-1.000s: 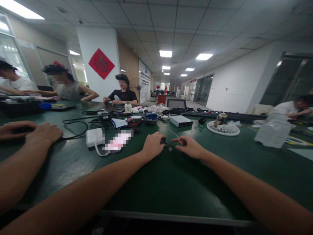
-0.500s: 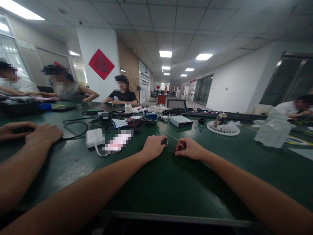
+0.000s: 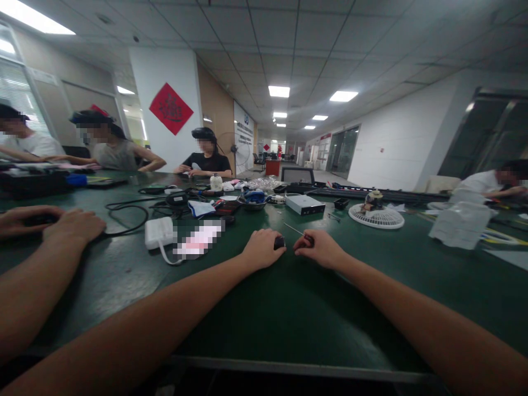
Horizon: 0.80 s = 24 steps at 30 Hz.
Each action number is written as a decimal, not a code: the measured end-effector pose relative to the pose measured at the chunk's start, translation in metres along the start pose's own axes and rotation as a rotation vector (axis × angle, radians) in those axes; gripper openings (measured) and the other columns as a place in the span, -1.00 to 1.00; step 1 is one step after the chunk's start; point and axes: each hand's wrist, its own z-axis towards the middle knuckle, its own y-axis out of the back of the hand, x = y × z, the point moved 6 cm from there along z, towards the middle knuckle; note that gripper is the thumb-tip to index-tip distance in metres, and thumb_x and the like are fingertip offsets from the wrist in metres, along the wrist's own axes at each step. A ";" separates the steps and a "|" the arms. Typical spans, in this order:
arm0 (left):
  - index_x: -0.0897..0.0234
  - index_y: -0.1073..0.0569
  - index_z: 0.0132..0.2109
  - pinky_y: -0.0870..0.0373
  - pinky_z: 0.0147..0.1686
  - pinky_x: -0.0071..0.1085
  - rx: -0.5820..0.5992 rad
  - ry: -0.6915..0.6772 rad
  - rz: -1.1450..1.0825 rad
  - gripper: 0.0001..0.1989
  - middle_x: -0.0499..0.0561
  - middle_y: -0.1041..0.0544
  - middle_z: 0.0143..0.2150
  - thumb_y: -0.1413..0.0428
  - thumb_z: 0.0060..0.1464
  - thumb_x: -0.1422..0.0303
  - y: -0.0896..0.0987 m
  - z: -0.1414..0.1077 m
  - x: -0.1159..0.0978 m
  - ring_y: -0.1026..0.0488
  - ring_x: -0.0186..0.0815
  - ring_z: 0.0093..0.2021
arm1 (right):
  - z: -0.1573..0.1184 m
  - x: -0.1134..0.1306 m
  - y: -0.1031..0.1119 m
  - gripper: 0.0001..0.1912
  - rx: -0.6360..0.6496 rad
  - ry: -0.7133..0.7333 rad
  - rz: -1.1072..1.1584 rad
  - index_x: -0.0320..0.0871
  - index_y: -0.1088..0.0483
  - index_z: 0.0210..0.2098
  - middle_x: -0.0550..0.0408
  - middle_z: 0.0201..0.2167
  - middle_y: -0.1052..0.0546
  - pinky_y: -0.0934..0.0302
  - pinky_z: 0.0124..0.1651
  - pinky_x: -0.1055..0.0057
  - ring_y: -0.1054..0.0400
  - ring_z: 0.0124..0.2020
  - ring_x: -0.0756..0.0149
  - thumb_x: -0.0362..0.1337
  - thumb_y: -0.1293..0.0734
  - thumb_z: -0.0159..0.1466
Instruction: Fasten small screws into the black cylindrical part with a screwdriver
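My left hand is closed around a small black part just above the green table. Only the part's rounded end shows past the fingers, so its kind cannot be made out. To the right, my right hand is closed on a thin screwdriver. Its metal shaft points up and left, away from me, and the dark reddish handle is mostly hidden in the palm. The thumb and forefinger tips are low over the table, and whether they pinch anything else is unclear. A narrow gap separates the two hands.
Beyond the hands lie a silver disc drive, a bowl with blue items and a white fan grille. At left are a white adapter, black cables and another person's hands. Clear plastic trays stand at right.
My left hand has shifted slightly right and toward me with the black part. A small dark piece seen under my right fingertips no longer shows. The screwdriver has barely moved.
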 end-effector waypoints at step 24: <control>0.17 -0.54 0.02 -0.29 0.02 -0.22 -0.040 -0.315 -0.078 -0.64 0.07 -0.59 -0.14 -0.22 0.15 0.11 0.017 -0.009 -0.032 -0.46 -0.13 -0.06 | -0.003 0.005 0.014 -0.56 -0.186 0.063 -0.010 -0.08 -0.06 -0.58 0.19 -0.51 -0.50 -0.17 -0.34 0.41 -0.39 -0.42 0.32 -0.25 -0.47 0.07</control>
